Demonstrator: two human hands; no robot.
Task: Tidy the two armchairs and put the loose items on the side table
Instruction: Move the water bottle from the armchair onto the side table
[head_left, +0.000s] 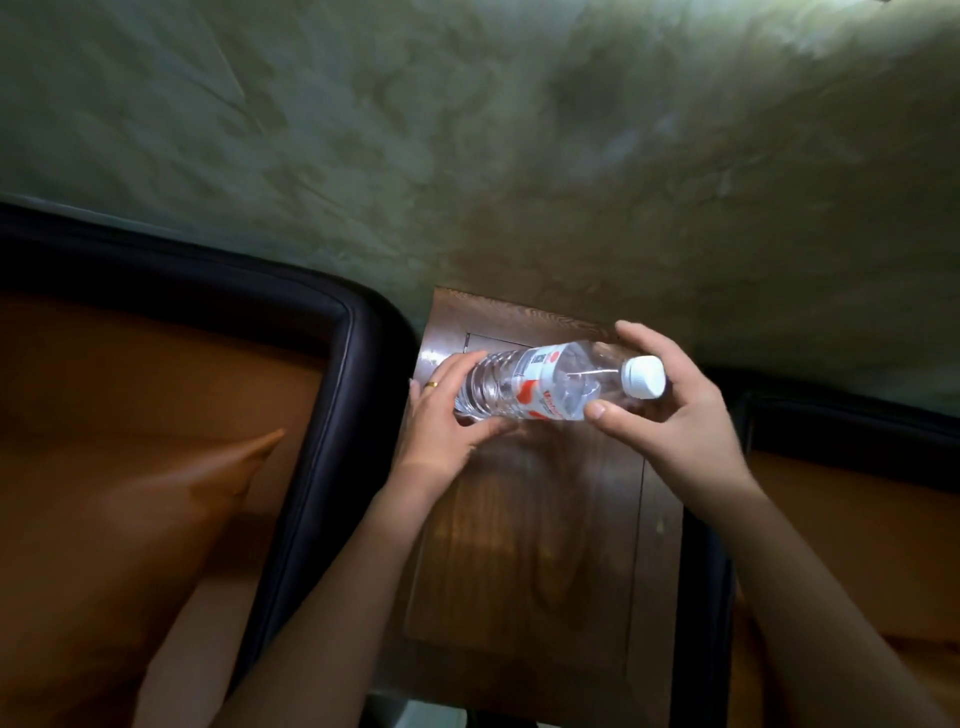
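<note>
A clear plastic water bottle (540, 387) with a white cap and a red-and-white label lies tilted over the far end of the wooden side table (524, 561). My left hand (447, 415) grips its base end. My right hand (670, 410) grips its neck end, thumb on the label and fingers curled behind the cap. I cannot tell whether the bottle touches the tabletop. The left armchair (332, 415) has a dark frame and an orange seat, with an orange cushion (171, 499) on it. The right armchair (852, 499) shows only its arm and part of its orange seat.
A mottled green-grey wall (493, 145) stands right behind the table and both chairs. The table sits tight between the two dark chair arms. Its brown panelled top runs from the wall toward me.
</note>
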